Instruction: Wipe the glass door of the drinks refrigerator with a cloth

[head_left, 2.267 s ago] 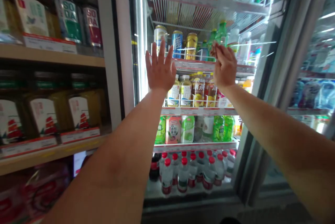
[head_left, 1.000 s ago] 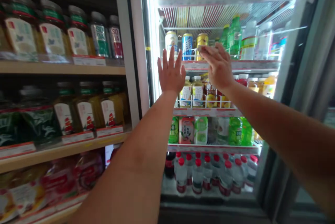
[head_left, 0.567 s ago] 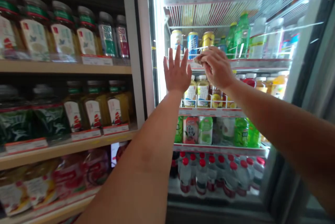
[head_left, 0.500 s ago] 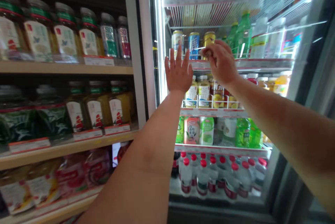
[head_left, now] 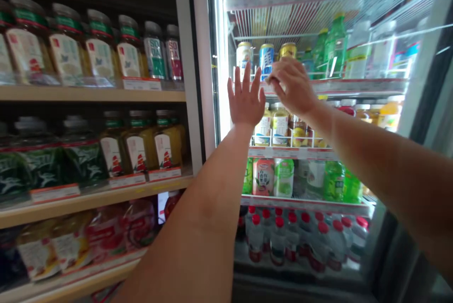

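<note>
The right hand has come lower and closer to the left hand. Its fingers pinch what seems a small wad, long axis unclear, on the side facing the left hand, before the can shelf's front edge. The left is spread, holding nothing visible.

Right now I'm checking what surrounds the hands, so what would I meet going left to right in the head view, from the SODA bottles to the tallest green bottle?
Green-labelled SODA bottle, red-labelled SODA bottle, pale upright frame, left hand, right hand, tallest green bottle. The cans overlap the hands, so I leave them out.
</note>
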A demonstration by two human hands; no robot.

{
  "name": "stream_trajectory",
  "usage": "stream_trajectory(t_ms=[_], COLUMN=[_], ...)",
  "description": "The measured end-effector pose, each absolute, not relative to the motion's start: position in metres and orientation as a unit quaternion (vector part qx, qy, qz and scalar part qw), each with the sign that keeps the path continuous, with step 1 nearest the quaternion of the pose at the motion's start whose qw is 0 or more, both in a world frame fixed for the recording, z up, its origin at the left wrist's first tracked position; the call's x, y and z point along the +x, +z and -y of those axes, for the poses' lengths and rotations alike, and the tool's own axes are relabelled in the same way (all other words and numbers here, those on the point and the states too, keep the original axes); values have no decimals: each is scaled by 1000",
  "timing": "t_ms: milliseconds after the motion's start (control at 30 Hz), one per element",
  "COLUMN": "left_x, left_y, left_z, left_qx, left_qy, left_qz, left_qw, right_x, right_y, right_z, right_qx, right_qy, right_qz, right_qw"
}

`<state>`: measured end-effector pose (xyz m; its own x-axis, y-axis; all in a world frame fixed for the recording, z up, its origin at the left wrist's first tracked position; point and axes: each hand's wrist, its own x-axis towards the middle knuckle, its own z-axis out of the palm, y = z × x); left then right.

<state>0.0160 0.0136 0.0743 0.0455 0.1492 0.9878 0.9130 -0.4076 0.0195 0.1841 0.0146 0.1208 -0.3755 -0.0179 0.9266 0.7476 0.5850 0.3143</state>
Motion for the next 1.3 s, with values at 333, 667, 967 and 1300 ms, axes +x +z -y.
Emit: stream_trajectory(t_ms=[333, 667, 967, 1300], left_x=[15, 15, 14, 14], left_y=[73, 72, 72, 71], left_z=[-12, -15, -13, -17], left_qx=[-628, -619, -610, -606], left_qy=[-543, -539, -534, -533], left_qz=[420, 425, 423, 430], left_qw=[367, 382, 404, 404], right_x=[186, 177, 184, 194], right_y=[115, 109, 123, 111], right_z=[-13, -17, -23, -24], right_qx=[-261, -227, -143, -152], right_qy=[-404, -421, -434, -439], right_qz=[720, 723, 702, 739], right_qw=[500, 499, 546, 488])
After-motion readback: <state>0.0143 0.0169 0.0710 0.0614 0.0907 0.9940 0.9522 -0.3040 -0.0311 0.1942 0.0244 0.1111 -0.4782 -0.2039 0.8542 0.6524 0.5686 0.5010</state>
